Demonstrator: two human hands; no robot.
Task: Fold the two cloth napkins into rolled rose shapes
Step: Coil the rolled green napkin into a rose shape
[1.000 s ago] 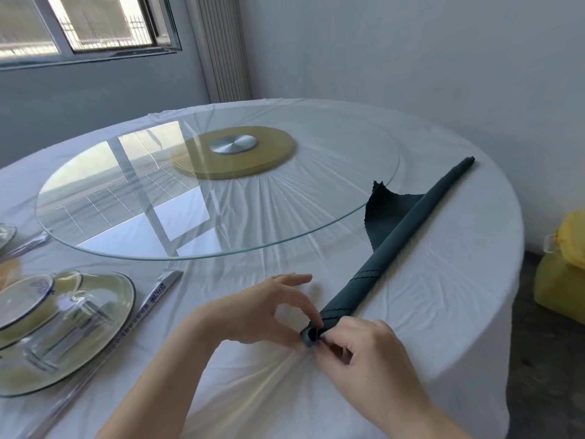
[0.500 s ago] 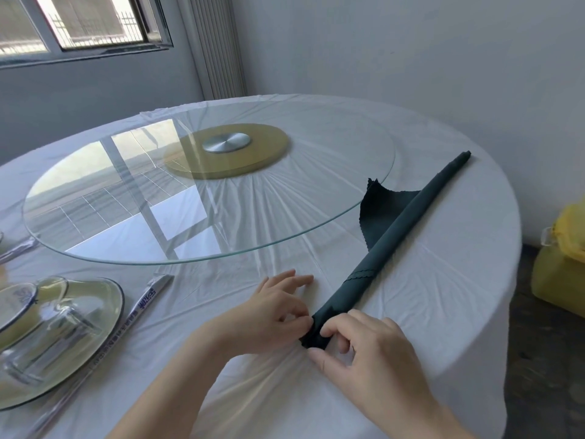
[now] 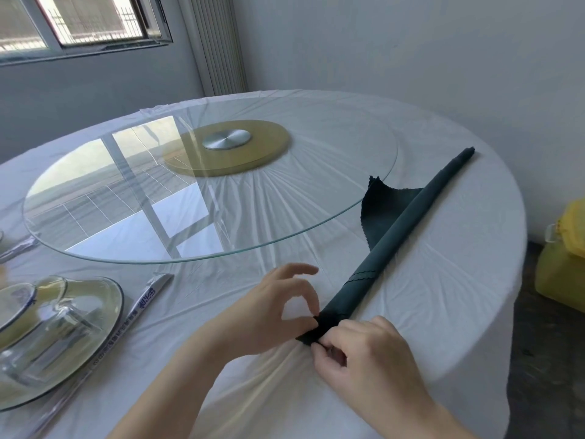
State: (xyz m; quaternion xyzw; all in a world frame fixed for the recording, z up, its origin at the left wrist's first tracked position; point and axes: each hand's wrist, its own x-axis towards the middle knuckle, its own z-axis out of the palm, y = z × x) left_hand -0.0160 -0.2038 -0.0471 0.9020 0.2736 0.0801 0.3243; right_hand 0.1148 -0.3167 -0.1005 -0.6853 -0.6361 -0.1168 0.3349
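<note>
**Both hands at the near end of the roll.** Your right hand [image 3: 364, 353] curls its fingers over and pinches the near tip of the dark green napkin [image 3: 408, 217]. Your left hand [image 3: 272, 312] meets the same tip from the other side, nipping it between thumb and forefinger, with the other fingers arched up clear of the cloth.

From your hands the napkin runs as a long tight roll away and to the right. A loose corner flap [image 3: 383, 201] spreads from its left side about halfway along, and the flap's tip lies just under the rim of the glass turntable [image 3: 316, 185]. Nothing lies across the roll.

Left of your left hand lie a wrapped chopstick packet [image 3: 145, 299] and a plate [image 3: 104, 299] carrying a clear glass dish [image 3: 47, 331]. Beyond your hands, a yellow base disc [image 3: 272, 150] with a metal hub [image 3: 226, 139] lies under the turntable.

Since half a second ago, your left fingers have risen from lying low by the tip, and the roll keeps its line.

A creased white tablecloth [image 3: 443, 296] covers the round table. A yellow container [image 3: 560, 267] stands on the floor to the right of your hands. A ribbed radiator [image 3: 218, 42] and a window [image 3: 79, 20] occupy the far wall.
</note>
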